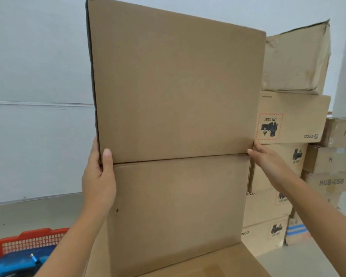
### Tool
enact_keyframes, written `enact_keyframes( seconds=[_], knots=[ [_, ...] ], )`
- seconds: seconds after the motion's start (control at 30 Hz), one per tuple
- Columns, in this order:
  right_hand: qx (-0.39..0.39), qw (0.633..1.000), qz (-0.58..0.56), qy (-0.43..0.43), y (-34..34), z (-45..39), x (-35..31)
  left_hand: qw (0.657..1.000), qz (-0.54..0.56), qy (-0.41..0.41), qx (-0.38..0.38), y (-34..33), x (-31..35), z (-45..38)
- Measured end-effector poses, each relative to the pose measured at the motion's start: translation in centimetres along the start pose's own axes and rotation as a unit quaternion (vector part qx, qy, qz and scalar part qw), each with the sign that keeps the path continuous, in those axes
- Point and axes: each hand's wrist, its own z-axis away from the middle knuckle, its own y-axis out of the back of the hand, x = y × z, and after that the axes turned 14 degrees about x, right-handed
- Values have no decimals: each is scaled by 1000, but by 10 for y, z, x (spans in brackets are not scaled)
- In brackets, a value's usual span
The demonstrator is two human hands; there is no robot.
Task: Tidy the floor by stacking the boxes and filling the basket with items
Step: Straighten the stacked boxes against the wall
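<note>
Head view: your left hand (98, 176) and right hand (268, 158) grip the cardboard box (176, 92) by its side edges, probably to steady it on the lower box (178, 212). Bottom left, the red basket (28, 239) holds blue items (18, 262). Beyond stand stacked boxes (292, 118).

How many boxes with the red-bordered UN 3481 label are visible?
1 clearly: the PICO box in the stack right of the big held box. Boxes below it carry similar black marks, but their text is too small to confirm, and the held box hides part of the stack.
</note>
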Motion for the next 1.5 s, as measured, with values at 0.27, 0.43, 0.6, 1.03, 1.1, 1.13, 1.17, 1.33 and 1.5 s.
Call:
enact_keyframes(
  seconds=[0.27,0.43,0.6,1.03,1.1,1.13,1.17,1.33,1.5],
  knots=[
    [155,982,104,39,-15,-8,16,1000,-17,-15,-4,5,-2,-5],
    [198,980,14,-16,-10,-10,29,996,-59,-55,26,6,-12,12],
    [180,984,10,-4,-12,-12,36,997,-50,-56,28,2,-26,-2],
    [-78,927,340,-140,42,148,192,953,-229,164,-115,39,-110,143],
    [-60,936,317,-141,43,154,198,937,-286,145,-137,52,-115,151],
    [-44,943,300,-137,41,157,200,924,-326,136,-143,58,-116,154],
    [-24,949,285,-132,39,161,202,905,-377,129,-148,63,-116,157],
    [39,957,285,-36,26,167,206,850,-481,105,-189,71,-119,168],
    [-65,966,248,-21,-6,138,190,839,-481,127,-222,65,-133,143]
  ],
)
